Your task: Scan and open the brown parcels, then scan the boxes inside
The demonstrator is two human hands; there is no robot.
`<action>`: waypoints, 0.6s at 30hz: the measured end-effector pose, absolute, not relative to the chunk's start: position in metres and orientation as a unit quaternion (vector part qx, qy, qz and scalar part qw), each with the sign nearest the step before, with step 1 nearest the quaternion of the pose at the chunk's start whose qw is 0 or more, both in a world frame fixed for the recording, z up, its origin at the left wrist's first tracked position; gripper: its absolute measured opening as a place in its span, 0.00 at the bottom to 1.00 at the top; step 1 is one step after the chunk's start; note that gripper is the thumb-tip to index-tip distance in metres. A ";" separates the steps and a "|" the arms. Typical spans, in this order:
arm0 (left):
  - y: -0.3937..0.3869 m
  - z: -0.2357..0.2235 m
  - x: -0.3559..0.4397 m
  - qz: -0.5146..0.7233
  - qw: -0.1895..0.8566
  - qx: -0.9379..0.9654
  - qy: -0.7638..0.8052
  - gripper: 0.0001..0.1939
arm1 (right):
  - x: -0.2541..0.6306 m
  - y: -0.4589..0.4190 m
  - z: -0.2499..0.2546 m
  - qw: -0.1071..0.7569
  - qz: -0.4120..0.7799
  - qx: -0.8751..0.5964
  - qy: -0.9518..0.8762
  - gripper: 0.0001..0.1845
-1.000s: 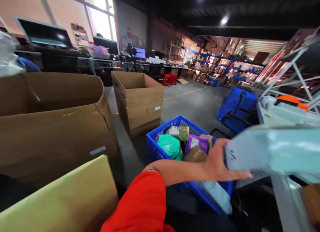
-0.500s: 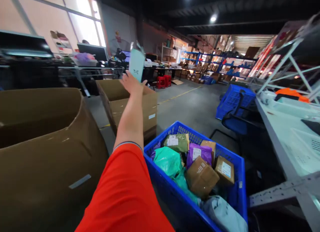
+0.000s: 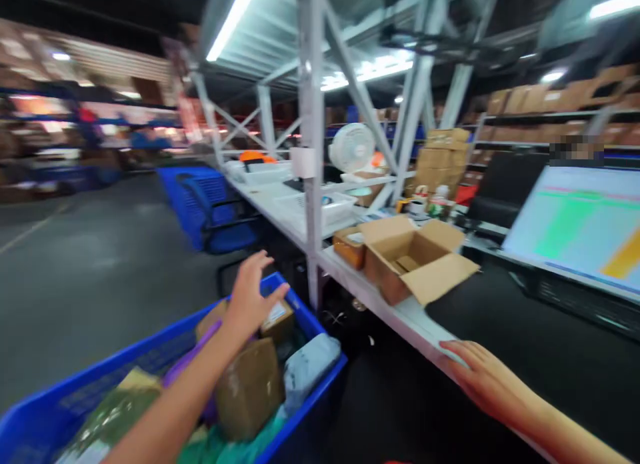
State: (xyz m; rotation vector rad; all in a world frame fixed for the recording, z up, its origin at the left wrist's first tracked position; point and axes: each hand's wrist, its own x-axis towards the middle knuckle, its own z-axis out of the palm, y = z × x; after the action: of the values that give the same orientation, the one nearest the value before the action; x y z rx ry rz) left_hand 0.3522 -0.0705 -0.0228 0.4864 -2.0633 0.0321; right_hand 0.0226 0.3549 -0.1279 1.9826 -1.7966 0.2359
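My left hand (image 3: 250, 297) hovers open over the blue crate (image 3: 320, 331), fingers spread, just above a small brown box (image 3: 279, 317) with a white label. The crate holds several parcels: a larger brown box (image 3: 250, 387), a grey mailer bag (image 3: 310, 364), a purple bag (image 3: 193, 357) and green bags (image 3: 120, 411). My right hand (image 3: 483, 377) lies flat and open on the front edge of the black-topped workbench (image 3: 525, 344), holding nothing.
An open, empty cardboard box (image 3: 415, 257) sits on the bench beside a white steel post (image 3: 313, 137). A monitor (image 3: 580, 221) stands at right. White trays, a small fan (image 3: 353, 147) and stacked cartons lie further along. A blue chair (image 3: 215, 211) stands in the aisle.
My view swung right from the big cartons to the workbench. My left hand, which had tossed a pale blue packet toward a carton, came back down empty over the crate. My right hand appeared on the bench edge.
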 end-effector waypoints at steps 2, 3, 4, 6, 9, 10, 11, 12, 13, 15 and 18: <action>-0.036 -0.040 0.286 -0.032 0.461 0.103 -0.881 0.26 | 0.047 0.368 -0.125 0.228 0.064 0.692 -0.682 0.27; -0.017 -0.042 0.260 -0.038 0.453 0.058 -0.889 0.26 | 0.059 0.374 -0.125 0.227 0.063 0.679 -0.695 0.28; 0.002 -0.040 0.236 -0.035 0.448 0.018 -0.893 0.25 | 0.071 0.381 -0.126 0.230 0.066 0.667 -0.705 0.28; 0.037 -0.024 0.194 -0.007 0.422 -0.032 -0.906 0.23 | 0.092 0.400 -0.130 0.236 0.082 0.637 -0.729 0.27; 0.080 0.009 0.141 0.077 0.291 0.004 -0.954 0.23 | 0.116 0.435 -0.137 0.234 0.114 0.576 -0.774 0.24; 0.089 0.018 0.126 0.101 0.242 0.025 -0.965 0.23 | 0.123 0.447 -0.138 0.229 0.122 0.554 -0.791 0.23; 0.095 0.023 0.115 0.116 0.202 0.042 -0.972 0.24 | 0.129 0.458 -0.138 0.220 0.127 0.532 -0.808 0.23; 0.095 0.023 0.106 0.119 0.173 0.050 -0.976 0.25 | 0.135 0.469 -0.139 0.211 0.135 0.509 -0.824 0.24; 0.091 0.019 0.099 0.114 0.155 0.048 -0.980 0.25 | 0.141 0.480 -0.141 0.203 0.145 0.484 -0.839 0.24; 0.069 -0.002 0.087 0.108 0.111 0.053 -0.986 0.25 | 0.151 0.504 -0.147 0.195 0.168 0.428 -0.866 0.24; 0.027 -0.036 0.063 0.144 0.233 0.043 -0.961 0.23 | 0.166 0.544 -0.164 0.206 0.181 0.341 -0.899 0.23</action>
State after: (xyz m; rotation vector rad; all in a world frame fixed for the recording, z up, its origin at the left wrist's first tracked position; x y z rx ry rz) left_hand 0.0631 0.0275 -0.0360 0.1170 -2.6390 0.3965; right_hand 0.1655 0.5439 -0.1641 0.9512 -2.5059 0.5043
